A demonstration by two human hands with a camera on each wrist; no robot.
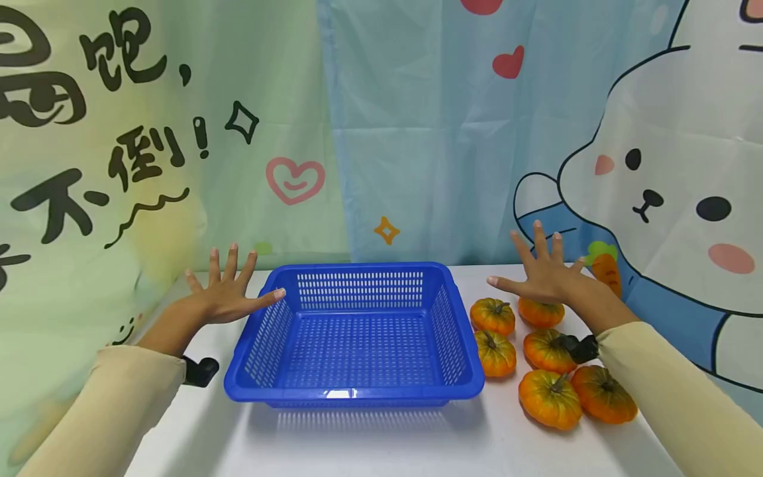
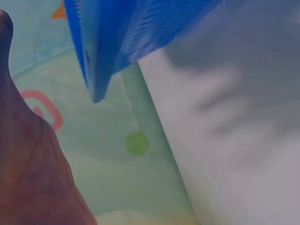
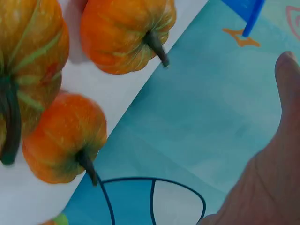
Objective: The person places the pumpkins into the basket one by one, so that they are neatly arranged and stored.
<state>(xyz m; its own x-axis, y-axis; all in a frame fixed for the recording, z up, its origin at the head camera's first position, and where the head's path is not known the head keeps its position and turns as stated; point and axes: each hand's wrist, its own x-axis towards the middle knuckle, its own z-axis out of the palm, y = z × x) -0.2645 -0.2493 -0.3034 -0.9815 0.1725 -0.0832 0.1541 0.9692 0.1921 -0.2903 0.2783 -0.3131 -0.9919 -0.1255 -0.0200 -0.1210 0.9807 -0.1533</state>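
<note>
A blue plastic basket (image 1: pixel 357 395) with slotted walls stands on the white table, and nothing lies inside it. My left hand (image 1: pixel 225 297) is raised by its left wall with fingers spread and straight, holding nothing; its palm (image 2: pixel 37 173) shows in the left wrist view. Over on the right, my right hand (image 1: pixel 545 275) is held up the same way above several small orange pumpkins (image 1: pixel 550 399). In the right wrist view its thumb (image 3: pixel 288 79) points up, apart from the pumpkins (image 3: pixel 65 136).
The white table (image 1: pixel 369 450) ends at a printed curtain (image 1: pixel 393 165) right behind the basket. Two pumpkins (image 1: pixel 495 354) sit close against the basket's right side. Dark wrist-worn devices (image 1: pixel 201 371) stick out from both cream sleeves.
</note>
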